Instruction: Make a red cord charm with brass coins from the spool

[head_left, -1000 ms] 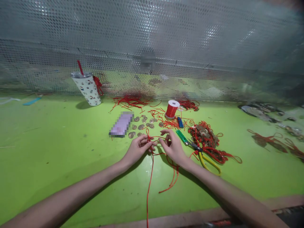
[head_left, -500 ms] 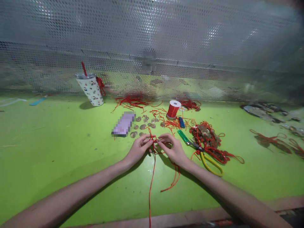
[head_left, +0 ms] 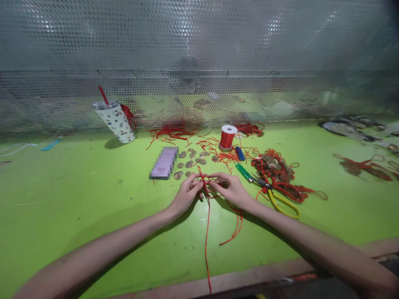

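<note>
Between both hands is a red cord (head_left: 208,232), looped and crossed at the fingertips, one long end running down over the table's front edge. My left hand (head_left: 188,192) pinches the crossing, with a small loop standing up above it. My right hand (head_left: 230,189) is closed on another part of the cord, thumb against fingers. More red strands hang beneath the right hand onto the table. Just beyond the fingers lie several bronze-coloured coins (head_left: 189,164). Scissors with yellow handles (head_left: 282,206) lie right of my right hand, blades partly over a green strip (head_left: 243,172).
A heap of coins tied with red cord (head_left: 272,166) lies at right. Behind stand a red cord spool (head_left: 227,138) and a patterned tumbler (head_left: 116,123). A blurred phone-like object (head_left: 164,162), a blue lighter (head_left: 240,153) and red scraps (head_left: 174,131) lie about. A perforated metal screen (head_left: 149,91) closes the back.
Both hands stay on the cord, fingers drawn slightly closer at the crossing. The camera view has shifted a little, so the hands and cord appear slightly further right.
</note>
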`<state>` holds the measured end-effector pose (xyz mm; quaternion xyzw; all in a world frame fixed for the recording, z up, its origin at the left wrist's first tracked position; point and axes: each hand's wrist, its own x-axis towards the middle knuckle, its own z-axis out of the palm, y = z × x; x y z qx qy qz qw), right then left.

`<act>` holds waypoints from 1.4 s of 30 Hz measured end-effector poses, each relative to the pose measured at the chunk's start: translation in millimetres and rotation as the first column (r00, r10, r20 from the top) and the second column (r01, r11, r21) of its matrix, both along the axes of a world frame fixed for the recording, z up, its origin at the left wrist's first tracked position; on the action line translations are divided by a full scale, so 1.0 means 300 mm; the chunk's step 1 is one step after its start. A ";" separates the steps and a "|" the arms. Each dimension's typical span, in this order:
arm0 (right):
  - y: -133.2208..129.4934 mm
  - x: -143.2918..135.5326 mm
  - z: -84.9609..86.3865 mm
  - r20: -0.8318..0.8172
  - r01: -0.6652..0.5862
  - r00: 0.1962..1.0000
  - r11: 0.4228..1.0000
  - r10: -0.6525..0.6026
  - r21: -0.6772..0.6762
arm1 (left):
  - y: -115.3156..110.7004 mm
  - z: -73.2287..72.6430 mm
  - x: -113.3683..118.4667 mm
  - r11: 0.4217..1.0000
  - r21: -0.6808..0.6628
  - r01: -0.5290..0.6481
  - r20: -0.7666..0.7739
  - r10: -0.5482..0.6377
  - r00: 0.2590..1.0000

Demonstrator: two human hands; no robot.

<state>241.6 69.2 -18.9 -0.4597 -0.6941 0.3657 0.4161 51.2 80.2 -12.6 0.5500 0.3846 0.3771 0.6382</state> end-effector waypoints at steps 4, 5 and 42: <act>0.000 0.011 -0.002 0.138 -0.017 0.990 0.991 -0.001 0.131 | 0.004 0.000 -0.003 1.000 0.003 0.018 -0.018 -0.018 1.000; 0.000 0.014 -0.003 0.171 -0.028 0.985 0.982 -0.005 0.187 | 0.005 -0.001 -0.005 1.000 0.003 0.017 -0.026 -0.017 1.000; 0.030 0.008 0.007 0.018 -0.085 0.996 0.995 0.085 0.046 | 0.042 0.011 0.021 0.985 0.171 0.029 -0.066 -0.017 0.998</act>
